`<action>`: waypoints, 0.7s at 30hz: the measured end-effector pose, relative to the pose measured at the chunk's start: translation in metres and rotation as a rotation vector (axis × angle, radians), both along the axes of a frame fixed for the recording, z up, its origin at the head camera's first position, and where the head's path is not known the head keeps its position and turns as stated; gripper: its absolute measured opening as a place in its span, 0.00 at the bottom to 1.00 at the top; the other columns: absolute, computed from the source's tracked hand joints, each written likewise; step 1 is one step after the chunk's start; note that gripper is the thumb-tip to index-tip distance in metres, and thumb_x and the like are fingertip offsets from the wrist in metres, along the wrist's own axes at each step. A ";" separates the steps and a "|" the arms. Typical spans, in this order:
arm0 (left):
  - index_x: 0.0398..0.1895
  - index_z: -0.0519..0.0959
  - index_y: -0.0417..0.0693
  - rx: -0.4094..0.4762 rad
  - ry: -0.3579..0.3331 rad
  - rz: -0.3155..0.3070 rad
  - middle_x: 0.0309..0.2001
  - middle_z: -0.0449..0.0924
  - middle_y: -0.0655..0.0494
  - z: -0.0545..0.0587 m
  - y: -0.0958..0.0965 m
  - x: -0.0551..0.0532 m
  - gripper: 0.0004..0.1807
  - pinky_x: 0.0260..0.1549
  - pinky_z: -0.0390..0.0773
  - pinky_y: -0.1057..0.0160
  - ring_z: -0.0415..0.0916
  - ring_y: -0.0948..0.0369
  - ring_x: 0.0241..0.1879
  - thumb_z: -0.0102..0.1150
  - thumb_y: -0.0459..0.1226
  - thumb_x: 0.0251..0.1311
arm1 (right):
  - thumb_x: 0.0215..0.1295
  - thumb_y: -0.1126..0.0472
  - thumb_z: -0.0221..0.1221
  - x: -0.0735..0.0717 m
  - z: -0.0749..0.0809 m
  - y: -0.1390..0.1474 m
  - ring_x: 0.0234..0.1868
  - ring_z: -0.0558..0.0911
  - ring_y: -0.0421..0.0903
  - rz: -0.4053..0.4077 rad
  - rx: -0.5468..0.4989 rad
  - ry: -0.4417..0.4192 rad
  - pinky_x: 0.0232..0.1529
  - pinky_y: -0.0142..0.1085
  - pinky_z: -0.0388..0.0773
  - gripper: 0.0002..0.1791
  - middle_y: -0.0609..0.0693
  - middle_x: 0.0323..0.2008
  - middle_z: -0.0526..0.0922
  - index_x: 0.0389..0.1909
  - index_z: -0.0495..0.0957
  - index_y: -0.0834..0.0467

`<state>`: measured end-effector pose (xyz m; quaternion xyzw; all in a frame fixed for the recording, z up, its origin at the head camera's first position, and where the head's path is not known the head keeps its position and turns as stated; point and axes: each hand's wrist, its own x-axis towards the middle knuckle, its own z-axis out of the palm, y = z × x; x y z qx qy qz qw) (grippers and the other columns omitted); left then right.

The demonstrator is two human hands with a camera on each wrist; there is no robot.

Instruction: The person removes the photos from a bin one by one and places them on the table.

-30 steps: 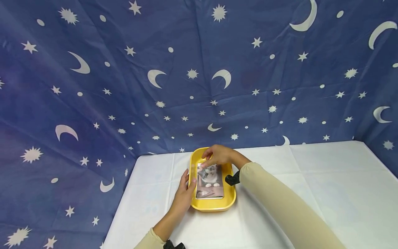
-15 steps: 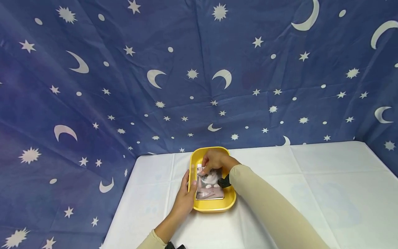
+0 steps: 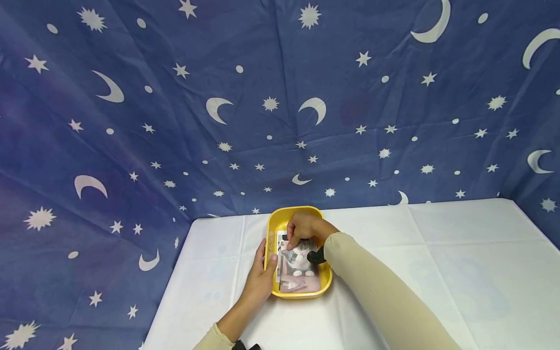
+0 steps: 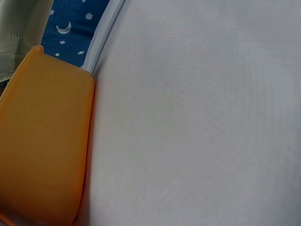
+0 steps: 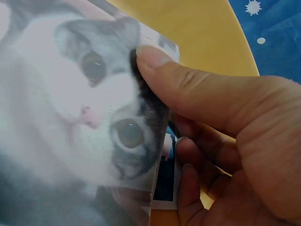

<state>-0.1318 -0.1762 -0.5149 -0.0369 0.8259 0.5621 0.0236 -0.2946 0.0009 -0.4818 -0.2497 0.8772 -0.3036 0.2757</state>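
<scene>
A yellow plastic tub stands on the white-covered table, its outer wall filling the left of the left wrist view. My left hand grips its left rim, thumb over the inside and fingers outside. Inside the tub, my right hand pinches a cat photo at its far edge. Close up in the right wrist view, the thumb presses the face of the print and the fingers curl behind it. Under it shows another white-bordered picture, mostly hidden.
White cloth covers the table around the tub. A blue curtain with moons and stars hangs close behind the tub and along the left side. Black wrist straps show at both sleeves.
My right hand has reached lower into the tub and taken hold of the cat photo. The photo has shifted toward me and slightly right, uncovering the picture beneath. My left hand stays on the rim.
</scene>
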 end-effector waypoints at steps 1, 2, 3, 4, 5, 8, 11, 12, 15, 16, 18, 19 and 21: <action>0.83 0.49 0.59 -0.002 -0.001 0.002 0.81 0.54 0.46 0.000 0.000 0.000 0.35 0.76 0.53 0.37 0.53 0.42 0.78 0.46 0.51 0.78 | 0.52 0.53 0.79 0.000 0.001 0.000 0.27 0.74 0.41 0.008 -0.006 -0.009 0.28 0.30 0.72 0.11 0.43 0.24 0.81 0.26 0.85 0.52; 0.83 0.49 0.59 -0.003 -0.003 0.004 0.81 0.54 0.46 0.000 0.000 0.000 0.35 0.75 0.54 0.37 0.54 0.42 0.78 0.46 0.51 0.78 | 0.52 0.54 0.78 0.001 0.002 0.001 0.27 0.74 0.41 0.017 -0.013 -0.019 0.28 0.30 0.72 0.11 0.43 0.24 0.82 0.26 0.86 0.53; 0.83 0.49 0.59 -0.003 -0.005 0.004 0.81 0.54 0.46 0.001 0.000 0.000 0.35 0.75 0.54 0.36 0.54 0.42 0.77 0.47 0.51 0.78 | 0.53 0.54 0.78 0.001 0.002 0.001 0.26 0.74 0.40 0.029 -0.022 -0.027 0.28 0.30 0.72 0.10 0.42 0.24 0.82 0.26 0.86 0.53; 0.83 0.49 0.60 -0.001 -0.007 0.003 0.81 0.54 0.46 0.001 0.000 0.000 0.35 0.75 0.54 0.36 0.54 0.42 0.78 0.47 0.51 0.78 | 0.54 0.54 0.77 0.001 0.003 0.001 0.26 0.73 0.40 0.041 -0.030 -0.033 0.27 0.30 0.71 0.10 0.42 0.24 0.81 0.26 0.86 0.53; 0.83 0.49 0.60 0.002 -0.010 0.003 0.81 0.53 0.46 0.001 0.000 0.000 0.35 0.75 0.53 0.36 0.53 0.42 0.78 0.47 0.51 0.78 | 0.54 0.54 0.77 0.002 0.003 0.000 0.25 0.73 0.40 0.057 -0.039 -0.035 0.27 0.29 0.70 0.10 0.42 0.23 0.81 0.26 0.86 0.53; 0.83 0.49 0.61 0.012 -0.022 0.003 0.82 0.52 0.48 0.001 0.000 0.001 0.36 0.76 0.53 0.37 0.53 0.43 0.78 0.48 0.51 0.78 | 0.57 0.55 0.75 0.004 0.004 -0.002 0.23 0.71 0.39 0.102 -0.061 -0.042 0.23 0.29 0.67 0.09 0.41 0.21 0.78 0.26 0.86 0.52; 0.83 0.49 0.61 0.008 -0.023 0.000 0.82 0.51 0.49 0.000 -0.001 0.000 0.36 0.76 0.52 0.36 0.51 0.42 0.79 0.47 0.51 0.78 | 0.58 0.57 0.74 0.006 0.005 -0.005 0.22 0.71 0.39 0.142 -0.056 -0.015 0.24 0.29 0.68 0.07 0.40 0.20 0.79 0.26 0.86 0.52; 0.83 0.49 0.61 0.005 -0.022 0.000 0.82 0.51 0.49 0.000 -0.001 0.000 0.36 0.76 0.51 0.36 0.51 0.42 0.79 0.47 0.51 0.78 | 0.58 0.58 0.74 0.007 0.006 -0.006 0.23 0.72 0.39 0.147 -0.049 -0.010 0.24 0.29 0.69 0.06 0.40 0.21 0.79 0.27 0.86 0.52; 0.83 0.49 0.60 -0.010 -0.018 -0.002 0.82 0.51 0.48 0.000 -0.001 0.000 0.35 0.76 0.51 0.36 0.49 0.42 0.79 0.46 0.51 0.78 | 0.56 0.62 0.75 0.010 0.008 -0.006 0.26 0.75 0.38 0.151 -0.028 0.007 0.29 0.28 0.73 0.06 0.41 0.23 0.82 0.30 0.87 0.52; 0.83 0.49 0.61 -0.008 -0.019 -0.002 0.82 0.52 0.48 0.001 -0.001 0.000 0.35 0.76 0.52 0.36 0.51 0.42 0.79 0.46 0.51 0.78 | 0.55 0.64 0.75 0.011 0.009 -0.006 0.27 0.76 0.38 0.151 -0.022 0.008 0.30 0.28 0.74 0.07 0.41 0.23 0.83 0.31 0.87 0.51; 0.83 0.49 0.61 -0.006 -0.020 0.002 0.82 0.52 0.48 0.001 0.000 0.000 0.35 0.76 0.53 0.36 0.51 0.42 0.79 0.47 0.50 0.78 | 0.53 0.66 0.76 0.012 0.010 -0.004 0.28 0.77 0.38 0.142 -0.016 0.011 0.31 0.29 0.76 0.09 0.41 0.24 0.84 0.32 0.87 0.51; 0.83 0.49 0.61 -0.004 -0.020 0.002 0.81 0.52 0.47 0.001 0.000 0.000 0.35 0.75 0.53 0.36 0.52 0.42 0.78 0.47 0.50 0.78 | 0.52 0.67 0.76 0.012 0.011 -0.003 0.28 0.78 0.38 0.139 -0.014 0.020 0.32 0.29 0.76 0.10 0.42 0.25 0.84 0.32 0.87 0.51; 0.83 0.49 0.61 0.000 -0.019 0.004 0.81 0.53 0.47 0.001 0.000 0.000 0.35 0.75 0.54 0.36 0.53 0.41 0.78 0.48 0.49 0.78 | 0.51 0.68 0.76 0.012 0.011 -0.001 0.28 0.78 0.38 0.133 -0.009 0.038 0.31 0.28 0.76 0.11 0.42 0.24 0.84 0.30 0.87 0.51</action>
